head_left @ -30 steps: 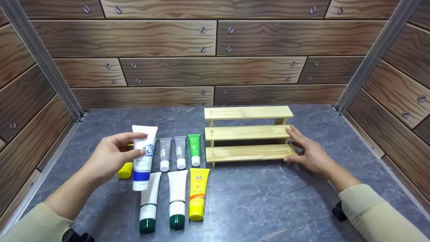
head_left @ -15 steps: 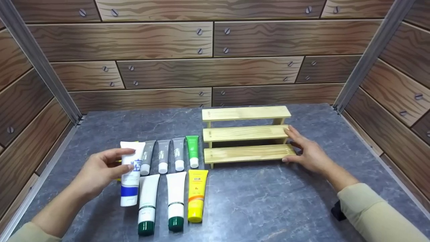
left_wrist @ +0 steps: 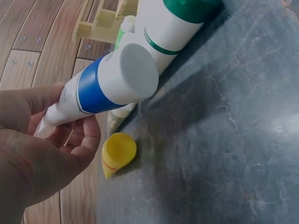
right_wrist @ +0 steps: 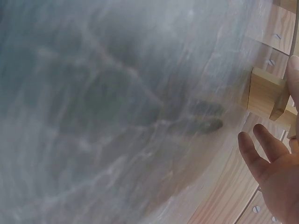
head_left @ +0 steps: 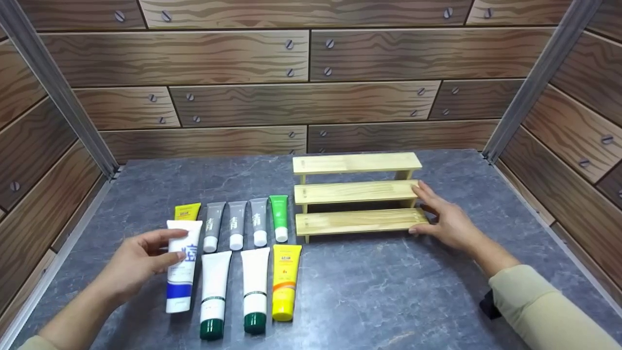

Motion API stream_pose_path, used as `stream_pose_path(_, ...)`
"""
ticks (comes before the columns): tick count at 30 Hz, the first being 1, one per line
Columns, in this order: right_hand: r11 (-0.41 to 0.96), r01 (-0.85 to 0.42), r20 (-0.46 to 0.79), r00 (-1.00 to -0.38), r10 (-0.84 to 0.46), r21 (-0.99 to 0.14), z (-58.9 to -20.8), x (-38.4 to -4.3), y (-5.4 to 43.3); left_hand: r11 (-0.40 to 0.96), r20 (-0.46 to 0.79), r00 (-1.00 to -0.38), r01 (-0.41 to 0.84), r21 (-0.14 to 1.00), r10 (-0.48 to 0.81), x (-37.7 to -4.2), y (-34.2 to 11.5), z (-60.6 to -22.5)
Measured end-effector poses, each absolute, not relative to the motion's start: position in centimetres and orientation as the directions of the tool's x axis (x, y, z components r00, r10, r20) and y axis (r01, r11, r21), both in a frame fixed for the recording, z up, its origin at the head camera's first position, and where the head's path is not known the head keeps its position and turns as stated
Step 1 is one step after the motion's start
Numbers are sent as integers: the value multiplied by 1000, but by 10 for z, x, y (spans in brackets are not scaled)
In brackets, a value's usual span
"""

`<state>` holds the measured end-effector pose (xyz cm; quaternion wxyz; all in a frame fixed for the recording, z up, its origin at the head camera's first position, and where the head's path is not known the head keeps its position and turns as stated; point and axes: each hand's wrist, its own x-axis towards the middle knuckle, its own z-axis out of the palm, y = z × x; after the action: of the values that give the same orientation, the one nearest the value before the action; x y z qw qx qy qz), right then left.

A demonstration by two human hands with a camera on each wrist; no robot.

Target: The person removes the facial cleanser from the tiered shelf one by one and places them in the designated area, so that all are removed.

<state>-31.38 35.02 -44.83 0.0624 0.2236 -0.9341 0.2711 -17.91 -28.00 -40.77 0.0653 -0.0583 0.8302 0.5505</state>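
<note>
My left hand (head_left: 129,265) pinches a white squeeze tube (head_left: 179,290) with a blue band, its thumb and fingers at the upper part and the white cap toward me. The left wrist view shows the tube (left_wrist: 86,93) raised over the table. Beyond it lies a yellow tube (head_left: 187,211), partly covered by the held one. Just to its right is a white tube with a green cap (head_left: 214,291). My right hand (head_left: 449,223) touches the right end of a three-step wooden rack (head_left: 359,222), fingers spread, thumb at the lowest step and index finger at the middle one.
Several grey tubes (head_left: 236,226) and a green tube (head_left: 279,216) form the back row, left of the rack. A second green-capped tube (head_left: 255,287) and another yellow tube (head_left: 286,282) lie in front. Wood-patterned walls (head_left: 243,56) enclose the grey table (head_left: 388,291).
My left hand has brought the white-and-blue tube left and toward me, uncovering a grey tube and the top of the yellow one. My right hand has stayed at the rack.
</note>
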Motion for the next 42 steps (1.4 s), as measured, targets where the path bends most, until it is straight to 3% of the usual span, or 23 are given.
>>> stream_pose_path(12,781,-400,178,-916,-360,-479,-445,-315,352,369,-244,-969,-237,899,-28,-172,-281,-426)
stream_pose_path(32,768,-438,223,-899,-377,-467,-446,-314,351,315,-362,-929,-366,876,-75,-162,-284,-447)
stream_pose_path(42,774,-428,206,-904,-376,-467,-449,-315,351,292,-368,-927,-371,882,-67,-160,-284,-454)
